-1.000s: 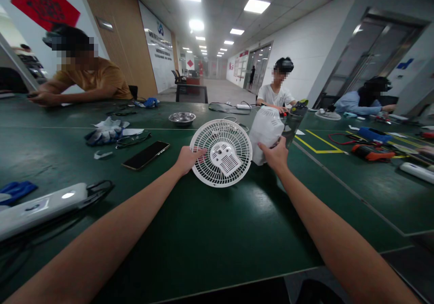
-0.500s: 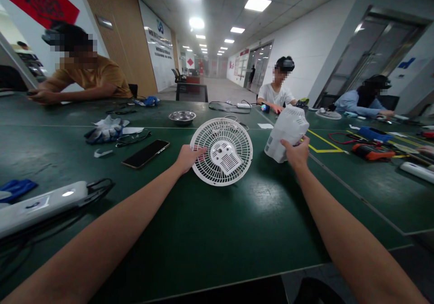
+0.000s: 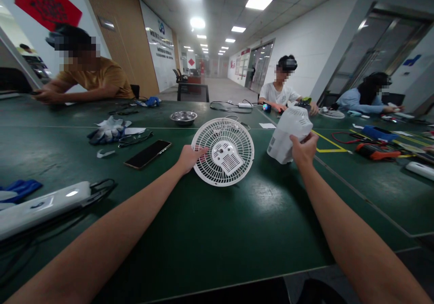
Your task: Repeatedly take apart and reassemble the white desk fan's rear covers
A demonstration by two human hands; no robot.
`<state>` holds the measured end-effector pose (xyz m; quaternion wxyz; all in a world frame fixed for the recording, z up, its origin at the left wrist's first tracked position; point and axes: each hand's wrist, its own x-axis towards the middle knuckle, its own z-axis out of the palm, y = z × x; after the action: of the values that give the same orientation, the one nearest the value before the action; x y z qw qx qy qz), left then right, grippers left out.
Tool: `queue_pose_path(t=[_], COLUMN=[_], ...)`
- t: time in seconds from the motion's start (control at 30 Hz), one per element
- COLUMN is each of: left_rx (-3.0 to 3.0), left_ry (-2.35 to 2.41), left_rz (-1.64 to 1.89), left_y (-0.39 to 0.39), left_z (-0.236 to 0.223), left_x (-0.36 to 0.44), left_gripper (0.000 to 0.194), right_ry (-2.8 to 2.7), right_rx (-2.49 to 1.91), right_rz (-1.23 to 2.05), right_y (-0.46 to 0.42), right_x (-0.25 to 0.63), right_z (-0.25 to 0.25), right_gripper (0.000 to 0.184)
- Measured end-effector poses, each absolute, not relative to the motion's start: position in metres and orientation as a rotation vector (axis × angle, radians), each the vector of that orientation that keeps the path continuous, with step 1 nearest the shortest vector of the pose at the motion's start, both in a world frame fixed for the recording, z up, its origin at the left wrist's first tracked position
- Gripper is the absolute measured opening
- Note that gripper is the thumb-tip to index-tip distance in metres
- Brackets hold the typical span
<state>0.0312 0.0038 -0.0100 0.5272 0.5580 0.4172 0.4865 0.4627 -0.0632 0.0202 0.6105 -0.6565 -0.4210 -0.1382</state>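
Note:
My left hand [image 3: 188, 158] grips the left rim of a round white fan grille [image 3: 242, 159], thumb over its slats and the other fingers behind. The grille stands tilted on the green table, with a vented plastic hub at its middle facing me. To the right, my right hand [image 3: 304, 147] is closed round the side of a white plastic housing [image 3: 283, 134], likely a fan base, with slots near its top. This housing leans, and whether its lower edge touches the table I cannot tell. A thin white cable [image 3: 233, 117] lies behind the grille.
Left of the grille lie a black phone [image 3: 148, 154], work gloves [image 3: 109, 131] and a white power strip [image 3: 50, 204]. A metal bowl [image 3: 183, 117] stands behind. An orange-and-black meter [image 3: 377, 152] is at the right. Several people sit around the table [image 3: 217, 245].
The white housing and my right hand have shifted slightly to the right. My left hand still holds the grille in nearly the same place. The view has moved a little.

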Motion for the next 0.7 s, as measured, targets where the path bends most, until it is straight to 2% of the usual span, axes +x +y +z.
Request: queue_pose_path(t=[0.17, 0.33, 0.57, 0.7], left_rx=[1.357, 1.372, 1.376, 1.359], left_ry=[0.971, 0.97, 0.945, 0.965], left_rz=[1.179, 1.183, 1.165, 1.16], left_y=[0.005, 0.008, 0.008, 0.01], left_z=[-0.012, -0.014, -0.015, -0.015], left_x=[0.03, 0.029, 0.028, 0.028], left_gripper=[0.017, 0.016, 0.017, 0.019], right_ry=[-0.881, -0.952, -1.028, -1.188], right_rx=[-1.496, -1.471, -1.468, -1.396], right_rz=[-0.288, -0.315, -0.601, -0.529], right_y=[-0.065, -0.068, -0.079, -0.085], right_x=[0.459, 0.455, 0.439, 0.405], right_z=[0.023, 0.025, 0.036, 0.042], right_gripper=[0.064, 0.073, 0.077, 0.081])
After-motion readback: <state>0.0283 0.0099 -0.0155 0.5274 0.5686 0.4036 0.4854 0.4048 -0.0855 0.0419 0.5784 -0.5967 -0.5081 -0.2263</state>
